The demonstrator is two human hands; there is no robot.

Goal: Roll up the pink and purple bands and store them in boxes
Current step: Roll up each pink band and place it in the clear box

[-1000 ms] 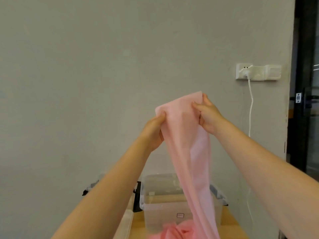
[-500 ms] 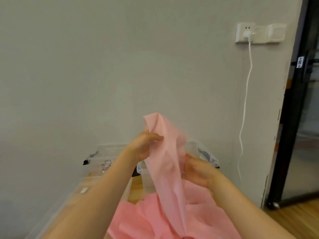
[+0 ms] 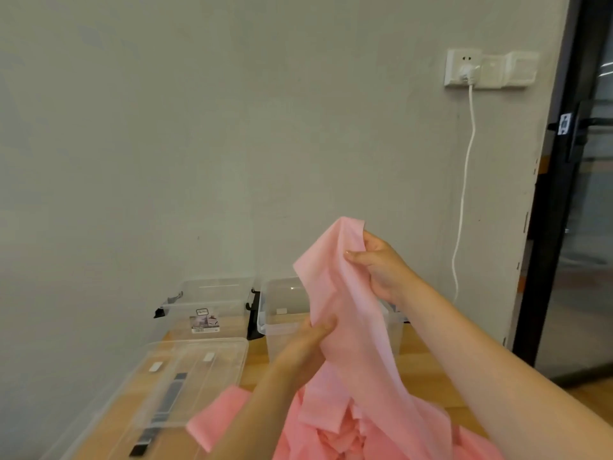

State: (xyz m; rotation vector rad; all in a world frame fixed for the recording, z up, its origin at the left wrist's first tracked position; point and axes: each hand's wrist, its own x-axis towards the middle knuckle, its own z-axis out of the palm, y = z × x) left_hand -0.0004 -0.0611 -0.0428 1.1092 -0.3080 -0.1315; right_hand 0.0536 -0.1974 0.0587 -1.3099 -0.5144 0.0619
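Wooden table [image 3: 421, 366], two clear boxes [image 3: 212, 303], clear lids [image 3: 185, 376], heaped pink band [image 3: 348, 426]

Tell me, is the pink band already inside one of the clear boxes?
No, both the left hand and the right hand hold the pink band up in front of the clear boxes, which look empty.

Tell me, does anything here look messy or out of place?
Only the pink band stands out: most of it lies in a crumpled heap on the wooden table, unrolled, while the right hand and left hand hold one end up. Both clear boxes stand open and look empty, with a lid lying beside them.
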